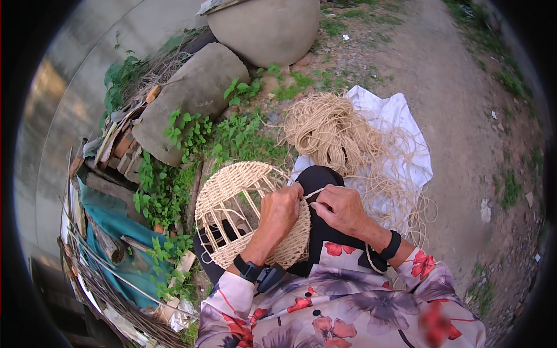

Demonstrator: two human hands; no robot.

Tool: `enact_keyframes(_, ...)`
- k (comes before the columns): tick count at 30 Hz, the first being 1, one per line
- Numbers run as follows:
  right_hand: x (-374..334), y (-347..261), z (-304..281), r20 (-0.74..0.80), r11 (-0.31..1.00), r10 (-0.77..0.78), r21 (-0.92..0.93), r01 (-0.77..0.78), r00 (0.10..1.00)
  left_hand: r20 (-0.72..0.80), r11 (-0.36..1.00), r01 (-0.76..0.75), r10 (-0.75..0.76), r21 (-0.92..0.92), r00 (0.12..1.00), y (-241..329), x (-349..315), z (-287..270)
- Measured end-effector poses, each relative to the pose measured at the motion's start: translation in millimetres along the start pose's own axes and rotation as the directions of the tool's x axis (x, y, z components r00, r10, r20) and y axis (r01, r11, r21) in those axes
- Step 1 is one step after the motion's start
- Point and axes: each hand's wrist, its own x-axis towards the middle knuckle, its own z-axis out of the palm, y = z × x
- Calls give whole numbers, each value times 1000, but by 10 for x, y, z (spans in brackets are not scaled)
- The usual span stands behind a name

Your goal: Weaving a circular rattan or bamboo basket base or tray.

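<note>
On my lap lies a round woven piece of pale cord, with open slats across its middle and dense weave at its far and near sides. My left hand is closed at its right edge, pinching the cord there. A short length of cord runs from that hand to my right hand, whose thumb and fingers are closed on it just right of the woven piece. From the right hand a loose strand hangs down beside the wrist. Both wrists wear dark bands.
A large heap of tan cord sits on a white sheet ahead of my knees. To the left are green plants, a fallen concrete pipe, bricks and a teal tarp. A dirt path runs along the right.
</note>
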Motion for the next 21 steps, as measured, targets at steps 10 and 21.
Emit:
enact_keyframes(10, 155, 221, 192, 152, 977, -98, -175, 124, 984, 297, 609, 497, -404, -618, 865, -113, 102, 58)
enact_keyframes(21, 159, 394, 215, 102, 987, -152, -45, 157, 983, -82, 999, 19, -21, -32, 996, 47, 29, 4)
